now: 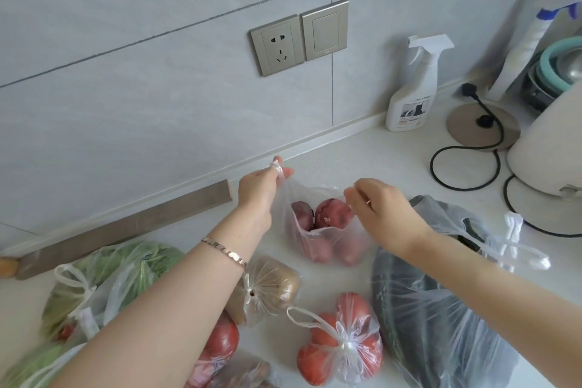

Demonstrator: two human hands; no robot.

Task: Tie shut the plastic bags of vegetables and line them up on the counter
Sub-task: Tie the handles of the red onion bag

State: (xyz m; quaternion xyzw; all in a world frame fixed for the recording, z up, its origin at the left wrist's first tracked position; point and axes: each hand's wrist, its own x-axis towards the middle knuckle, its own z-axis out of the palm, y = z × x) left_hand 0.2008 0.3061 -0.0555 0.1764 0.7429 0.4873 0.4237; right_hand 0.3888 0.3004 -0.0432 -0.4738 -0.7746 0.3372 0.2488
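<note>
Home kitchen: groceries lying across the counter.

A pale counter [378,148] is running along a grey tiled wall [157,72], which is carrying a socket [277,45] and a switch [324,30]. Toward the counter's far right corner a spray bottle [412,94], a kettle base [472,132] with a black cord [466,167], a white appliance [548,141] and stacked bowls [557,72] are standing. A long knife [126,227] is lying along the back edge at the left. Clear plastic bags are sitting nearer the front edge: a bag of greens [116,274], a bag of potatoes [271,286], a bag of tomatoes [340,343], a bag of dark vegetables [441,309] and a bag of reddish round vegetables [324,230].
</note>
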